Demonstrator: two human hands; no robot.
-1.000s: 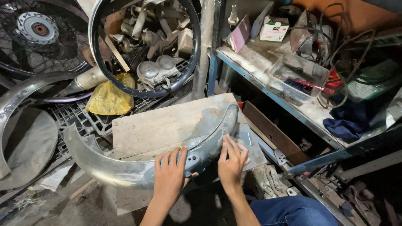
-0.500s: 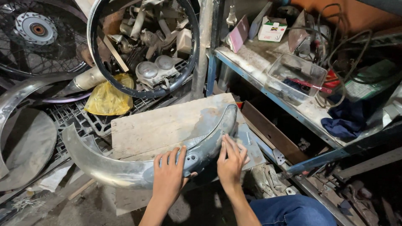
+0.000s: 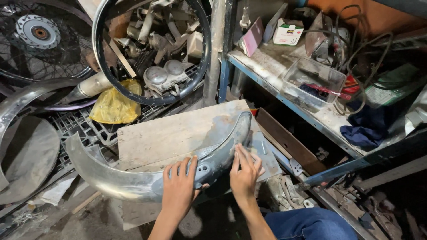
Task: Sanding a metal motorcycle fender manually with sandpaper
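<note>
A curved, dull silver metal mudguard (image 3: 133,178) lies across a bare wooden board (image 3: 169,133), arching from the lower left up to the centre. My left hand (image 3: 180,189) rests flat on its middle with fingers spread. My right hand (image 3: 244,171) presses on the mudguard's upper right part, fingers together; a thin grey sheet seems to lie under them, but I cannot tell for sure.
A black wheel rim (image 3: 151,49) frames a heap of engine parts at the back, with a yellow bag (image 3: 113,106) below it. A spoked wheel (image 3: 35,35) stands far left. A cluttered metal shelf (image 3: 284,98) holds a clear plastic box (image 3: 313,82), cables and blue cloth (image 3: 364,131).
Both hands stay on the mudguard in almost the same spots; the right hand's fingers shift only slightly along the metal.
</note>
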